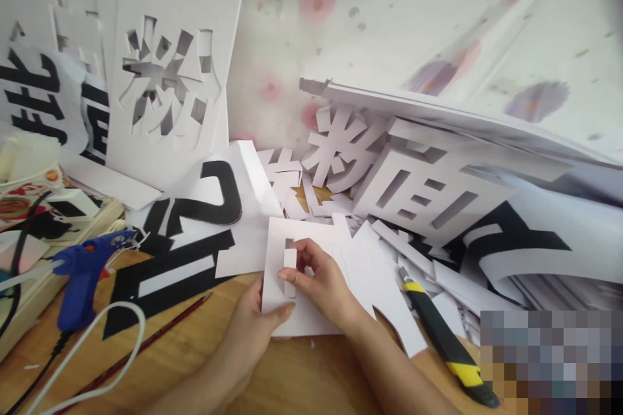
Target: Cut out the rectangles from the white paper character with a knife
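A white foam board (pixel 311 321) with a narrow cut-out slot lies on the wooden table in front of me. My left hand (pixel 263 311) grips its left edge, the thumb lying on top near the slot's lower end. Between the thumb and fingers of my right hand (pixel 318 275) is a small white foam block (pixel 290 259), held over the slot. More white cut foam (pixel 384 292) reaches out to the right of the board, beneath my right forearm.
A blue glue gun (pixel 80 285) with cables and a dark red pencil (pixel 146 343) lie at the left. A black and yellow cutter (pixel 440 334) rests at the right. Foam characters (pixel 428 185), scraps and black lettering (pixel 170 279) surround the board; a cut foam panel (pixel 175 6) leans behind.
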A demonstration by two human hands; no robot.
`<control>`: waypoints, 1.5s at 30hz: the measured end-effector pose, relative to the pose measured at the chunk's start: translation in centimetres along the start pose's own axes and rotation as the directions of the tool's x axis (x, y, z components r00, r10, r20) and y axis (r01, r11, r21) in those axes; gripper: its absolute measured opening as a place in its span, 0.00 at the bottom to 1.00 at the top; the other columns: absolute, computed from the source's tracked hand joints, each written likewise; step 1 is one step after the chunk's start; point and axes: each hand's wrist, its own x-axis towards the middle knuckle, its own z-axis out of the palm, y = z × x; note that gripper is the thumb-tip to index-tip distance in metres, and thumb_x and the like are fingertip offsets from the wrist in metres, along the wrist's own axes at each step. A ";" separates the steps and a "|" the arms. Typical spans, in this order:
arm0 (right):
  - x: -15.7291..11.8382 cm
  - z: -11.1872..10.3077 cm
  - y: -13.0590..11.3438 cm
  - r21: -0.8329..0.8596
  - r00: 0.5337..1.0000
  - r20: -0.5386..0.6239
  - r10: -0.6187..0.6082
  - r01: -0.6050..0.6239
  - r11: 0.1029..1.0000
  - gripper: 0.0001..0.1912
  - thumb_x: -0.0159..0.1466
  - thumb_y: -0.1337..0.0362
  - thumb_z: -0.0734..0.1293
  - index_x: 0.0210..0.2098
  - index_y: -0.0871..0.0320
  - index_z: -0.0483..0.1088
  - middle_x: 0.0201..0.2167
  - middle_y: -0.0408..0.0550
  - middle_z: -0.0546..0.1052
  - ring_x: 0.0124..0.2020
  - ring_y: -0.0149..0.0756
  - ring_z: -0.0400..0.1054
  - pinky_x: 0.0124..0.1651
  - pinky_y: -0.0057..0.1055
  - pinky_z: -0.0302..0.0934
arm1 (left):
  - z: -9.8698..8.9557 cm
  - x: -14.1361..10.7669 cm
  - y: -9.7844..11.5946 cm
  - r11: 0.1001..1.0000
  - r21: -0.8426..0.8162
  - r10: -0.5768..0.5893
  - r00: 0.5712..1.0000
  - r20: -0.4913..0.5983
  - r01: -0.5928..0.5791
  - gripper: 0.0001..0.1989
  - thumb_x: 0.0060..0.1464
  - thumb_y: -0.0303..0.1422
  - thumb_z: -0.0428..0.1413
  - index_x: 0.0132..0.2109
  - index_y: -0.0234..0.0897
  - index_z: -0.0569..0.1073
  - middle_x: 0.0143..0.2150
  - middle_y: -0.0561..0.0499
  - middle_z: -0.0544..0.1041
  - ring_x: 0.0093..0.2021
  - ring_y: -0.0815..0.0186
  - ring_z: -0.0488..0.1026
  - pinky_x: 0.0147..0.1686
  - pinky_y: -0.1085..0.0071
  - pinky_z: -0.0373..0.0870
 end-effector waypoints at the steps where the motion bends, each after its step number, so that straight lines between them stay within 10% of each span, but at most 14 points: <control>1: 0.0 -0.1 -0.2 -0.004 1.000 0.011 0.012 -0.012 1.000 0.12 0.55 0.57 0.69 0.34 0.53 0.63 0.26 0.38 0.66 0.28 0.31 0.59 0.32 0.30 0.56 | 0.0 0.0 0.0 1.000 -0.012 0.008 1.000 -0.002 -0.008 0.24 0.43 0.30 0.62 0.50 0.35 0.69 0.44 0.45 0.78 0.45 0.54 0.74 0.44 0.62 0.67; 6: 0.2 -1.0 -0.6 0.012 0.998 0.055 0.009 -0.009 1.000 0.04 0.55 0.63 0.68 0.28 0.56 0.68 0.26 0.41 0.71 0.30 0.33 0.63 0.35 0.32 0.58 | 0.0 0.3 -0.1 0.998 -0.046 0.030 0.999 -0.022 -0.031 0.26 0.42 0.32 0.63 0.50 0.36 0.69 0.45 0.44 0.77 0.44 0.54 0.74 0.44 0.62 0.68; 13: 1.2 -2.9 -0.5 0.146 0.960 -0.279 -0.001 0.044 0.988 0.07 0.60 0.58 0.62 0.35 0.54 0.62 0.33 0.43 0.71 0.32 0.32 0.65 0.34 0.32 0.61 | -0.1 0.3 0.1 0.999 -0.038 0.010 1.000 -0.009 -0.010 0.26 0.41 0.32 0.63 0.50 0.35 0.68 0.45 0.42 0.77 0.45 0.53 0.74 0.44 0.61 0.68; 34: -0.7 -3.0 -2.3 0.027 0.997 -0.071 -0.013 0.015 1.000 0.09 0.61 0.56 0.62 0.32 0.54 0.62 0.22 0.39 0.73 0.22 0.29 0.61 0.28 0.29 0.56 | -1.9 1.2 2.3 0.967 -0.113 0.212 0.966 -0.150 -0.229 0.24 0.41 0.35 0.64 0.47 0.36 0.70 0.43 0.45 0.78 0.44 0.56 0.75 0.45 0.64 0.67; 45: -5.5 -9.5 -0.5 0.024 0.944 -0.229 0.236 -0.237 0.971 0.15 0.58 0.51 0.64 0.36 0.57 0.66 0.25 0.44 0.74 0.23 0.31 0.64 0.26 0.29 0.56 | -2.1 1.2 2.6 0.954 -0.184 0.213 0.966 -0.144 -0.237 0.27 0.41 0.35 0.65 0.50 0.38 0.68 0.44 0.47 0.78 0.46 0.57 0.74 0.48 0.64 0.65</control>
